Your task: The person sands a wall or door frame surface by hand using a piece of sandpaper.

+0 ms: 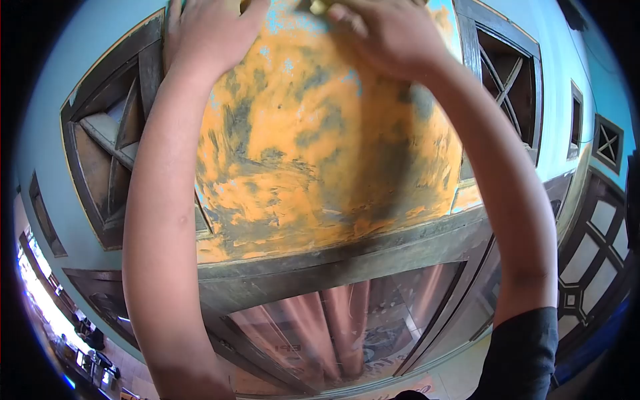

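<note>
A wall panel [300, 133] with patchy orange, dark grey and light blue paint stands right in front of me. My left hand [213, 33] reaches up against its upper left part, thumb apart from the fingers; the top edge of the view cuts off some fingertips. Higher up on the right, my right hand [393, 33] is closed on a small object [319, 7] with a pale yellow end and a dark part, pressed near the paint. Its kind cannot be made out. Both arms are stretched overhead.
Dark wooden vent frames with crossed bars flank the panel, one on the left [107, 140] and one on the right [510, 87]. Below runs a dark wooden beam [320, 257] above a glass pane [347, 320] showing pinkish curtains. A panelled door [593, 247] stands far right.
</note>
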Tool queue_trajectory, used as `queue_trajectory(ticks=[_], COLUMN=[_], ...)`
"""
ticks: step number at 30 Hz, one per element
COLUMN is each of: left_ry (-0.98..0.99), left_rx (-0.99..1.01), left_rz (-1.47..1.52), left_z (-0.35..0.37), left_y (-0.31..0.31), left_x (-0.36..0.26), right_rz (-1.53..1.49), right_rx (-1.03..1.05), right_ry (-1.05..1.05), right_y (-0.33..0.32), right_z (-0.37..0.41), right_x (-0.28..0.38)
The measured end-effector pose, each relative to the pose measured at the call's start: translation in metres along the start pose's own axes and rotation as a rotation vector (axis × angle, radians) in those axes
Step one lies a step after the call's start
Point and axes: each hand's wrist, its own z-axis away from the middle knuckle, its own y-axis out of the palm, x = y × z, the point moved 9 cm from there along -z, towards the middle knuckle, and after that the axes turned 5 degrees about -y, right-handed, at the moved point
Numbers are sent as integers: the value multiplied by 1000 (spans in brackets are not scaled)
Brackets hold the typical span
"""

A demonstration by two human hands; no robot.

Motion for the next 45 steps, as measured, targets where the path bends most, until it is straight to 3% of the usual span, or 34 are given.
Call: queue_trajectory(ticks=[2,5,8,9,11,14,17,20,23,24,25,27,29,30,31,32,35,38,41,43,44,45], left_ry=[7,18,16,22,15,12,9,11,-12,-11,-11,7,18,19,10,2,7,16,22,23,24,26], left_rx=[-7,-6,2,5,17,11,14,13,26,30,35,21,6,-3,-1,0,12,4,-7,-10,-9,-7], left_rz=[10,8,14,18,9,-3,-1,8,24,27,31,37,26,19,16,13,42,67,34,20,24,31], left_z=[-1,-4,-3,-2,-2,-4,-4,-1,-4,-4,-4,-3,-4,-3,-2,-1,0,-3,-4,-3,-3,-3], left_y=[1,4,4,3,4,4,1,2,0,1,1,3,3,2,1,0,0,0,3,5,2,2], left_x=[0,2,3,2,2,3,1,2,4,3,3,3,2,3,2,0,2,5,6,5,5,4], right_rz=[-11,31,31,-14,-68,-16,-5,-10,-47,-116,-29,-4,8,-4,188,-34,-60,-8,-35,16,-59,-9], right_rx=[-44,-197,-241,-57,-67,-159,-127,-66,90,34,97,-98,-156,-172,-287,-13,72,46,-118,-119,-2,-61], right_ry=[220,307,-70,-79,-118,216,201,-114,-210,-183,60,234,262,168,-44,-106,-330,72,223,46,-78,-194], right_y=[-4,-6,6,-2,5,0,-1,5,5,0,-2,-4,2,3,13,-3,8,3,-2,7,-4,2], right_z=[-19,-25,3,11,9,-14,-14,20,32,20,5,-14,-19,-16,-5,11,34,3,-14,-5,10,19], right_x=[-52,-49,25,39,17,-43,-14,49,41,21,-7,-49,-32,-8,22,49,60,-14,-33,8,40,59])
